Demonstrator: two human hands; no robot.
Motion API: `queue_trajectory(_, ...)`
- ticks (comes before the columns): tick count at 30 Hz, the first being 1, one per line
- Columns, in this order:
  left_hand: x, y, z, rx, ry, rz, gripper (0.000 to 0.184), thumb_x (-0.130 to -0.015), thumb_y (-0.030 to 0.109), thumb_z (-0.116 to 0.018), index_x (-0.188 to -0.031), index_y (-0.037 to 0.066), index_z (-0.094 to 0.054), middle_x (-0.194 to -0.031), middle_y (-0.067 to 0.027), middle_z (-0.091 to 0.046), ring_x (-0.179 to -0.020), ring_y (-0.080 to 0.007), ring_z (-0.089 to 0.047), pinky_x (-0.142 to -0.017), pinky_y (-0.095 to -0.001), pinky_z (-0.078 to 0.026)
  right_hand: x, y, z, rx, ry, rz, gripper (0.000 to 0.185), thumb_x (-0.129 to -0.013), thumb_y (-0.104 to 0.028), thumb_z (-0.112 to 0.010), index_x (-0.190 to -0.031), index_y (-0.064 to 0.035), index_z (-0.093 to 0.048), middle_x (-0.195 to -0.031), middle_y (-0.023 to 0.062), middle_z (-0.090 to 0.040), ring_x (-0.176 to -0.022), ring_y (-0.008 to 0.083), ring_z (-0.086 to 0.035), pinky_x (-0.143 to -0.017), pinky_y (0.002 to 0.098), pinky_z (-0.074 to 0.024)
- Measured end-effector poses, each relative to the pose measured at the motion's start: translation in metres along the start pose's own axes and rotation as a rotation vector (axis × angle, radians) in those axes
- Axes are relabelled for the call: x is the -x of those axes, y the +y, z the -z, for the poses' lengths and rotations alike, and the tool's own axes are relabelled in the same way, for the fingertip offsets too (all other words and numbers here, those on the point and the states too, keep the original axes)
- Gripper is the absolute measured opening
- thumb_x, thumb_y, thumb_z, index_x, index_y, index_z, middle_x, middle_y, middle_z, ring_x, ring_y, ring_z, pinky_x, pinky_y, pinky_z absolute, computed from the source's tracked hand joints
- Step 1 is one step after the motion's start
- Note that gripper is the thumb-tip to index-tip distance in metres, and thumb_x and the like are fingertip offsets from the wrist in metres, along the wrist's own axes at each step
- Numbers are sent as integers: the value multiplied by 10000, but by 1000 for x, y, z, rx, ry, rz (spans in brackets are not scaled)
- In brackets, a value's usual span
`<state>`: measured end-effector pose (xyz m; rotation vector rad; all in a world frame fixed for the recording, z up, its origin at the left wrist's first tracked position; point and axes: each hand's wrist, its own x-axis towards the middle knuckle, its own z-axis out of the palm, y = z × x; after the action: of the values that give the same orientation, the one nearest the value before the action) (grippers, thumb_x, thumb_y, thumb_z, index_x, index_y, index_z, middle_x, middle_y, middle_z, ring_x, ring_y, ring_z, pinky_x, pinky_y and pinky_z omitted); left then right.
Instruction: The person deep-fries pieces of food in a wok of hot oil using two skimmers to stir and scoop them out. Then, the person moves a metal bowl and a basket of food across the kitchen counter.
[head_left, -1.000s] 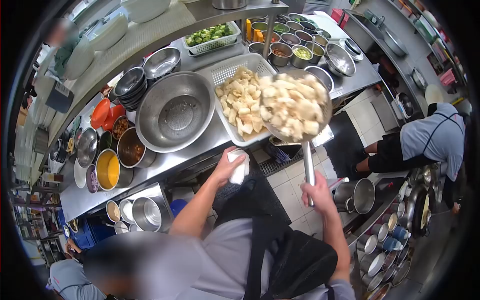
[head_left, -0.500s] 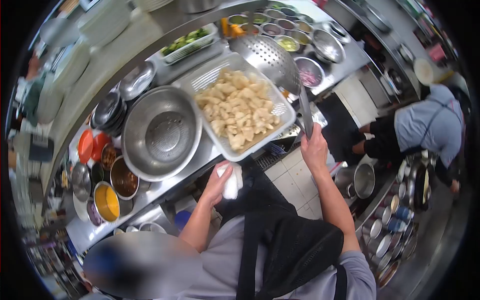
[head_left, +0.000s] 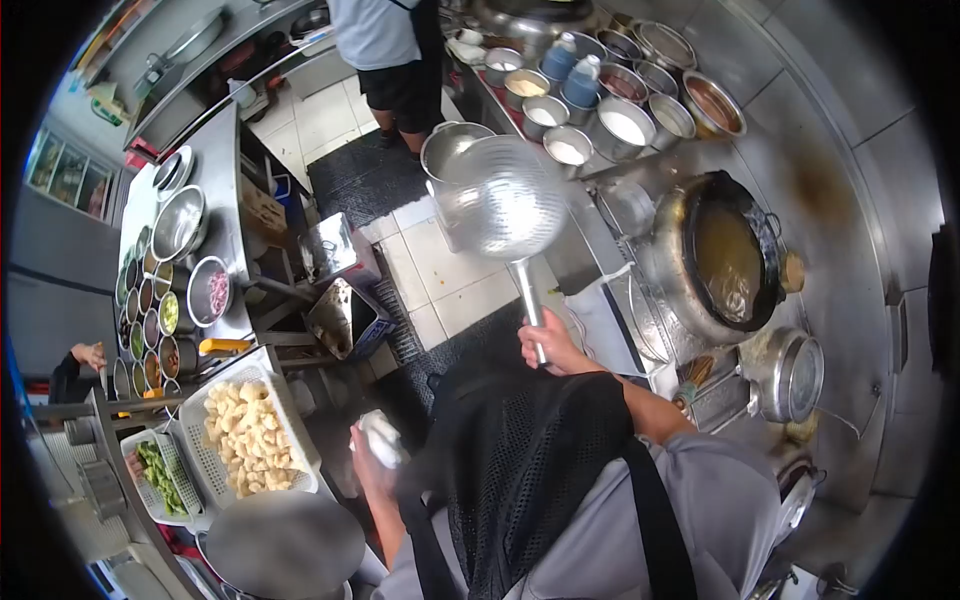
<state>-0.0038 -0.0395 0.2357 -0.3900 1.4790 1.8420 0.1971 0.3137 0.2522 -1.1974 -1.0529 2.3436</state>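
Note:
My right hand [head_left: 556, 344] is closed around the handle of a large perforated skimmer [head_left: 508, 198], whose bowl is raised over the floor ahead of me. A folded white cloth [head_left: 382, 438] is in my left hand [head_left: 370, 466], low beside the counter. Near that hand, a white basket [head_left: 308, 478] holds pale, battered-looking pieces [head_left: 250, 436]. To my right stands a deep metal pot of oil [head_left: 738, 262].
Another person [head_left: 385, 60] stands ahead near the back stove. Seasoning pots and blue bottles [head_left: 580, 82] line the right counter. Small topping bowls [head_left: 150, 320] and a bowl of pink slices [head_left: 210, 292] sit on the left table. A lidded pot [head_left: 795, 375] is at right.
I have turned right, from the counter toward the stove side. The skimmer has swung away from above the basket, still in my right hand. The cloth stays in my left.

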Motion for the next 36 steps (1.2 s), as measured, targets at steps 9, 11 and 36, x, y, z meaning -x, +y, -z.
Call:
queue_trajectory(9, 7, -27, -42, 205, 22, -23, 371, -1060, 335, -548, -1335, 86, -543, -1130, -97, -695, -937, -206, -712, -779, -370, -615, -81, -34, 122, -555, 197, 92, 297, -886, -125, -590, -681, -159, -378, -628, -33, -351, -546, 110, -349, -486, 260, -315)
queue_trajectory(11, 24, -33, -35, 320, 11, -86, 366, -1056, 353, -553, -1332, 111, -550, -1168, -102, -685, -1002, -227, -702, -830, -400, -608, -106, -38, 146, -667, 132, 81, 275, -871, -132, -613, -701, -136, -397, -641, -24, -391, -562, 114, -381, -521, 256, -362)
queue_trajectory(36, 129, -25, 206, 1075, 701, -481, 488, -973, 219, -480, -1335, -108, -475, -1282, -264, -625, -1146, -419, -653, -970, -554, -560, -66, 203, -433, 393, -952, -739, 585, -854, -72, -506, -1420, -4, -377, -1437, 243, -467, -1261, 475, -535, -967, 714, -466)
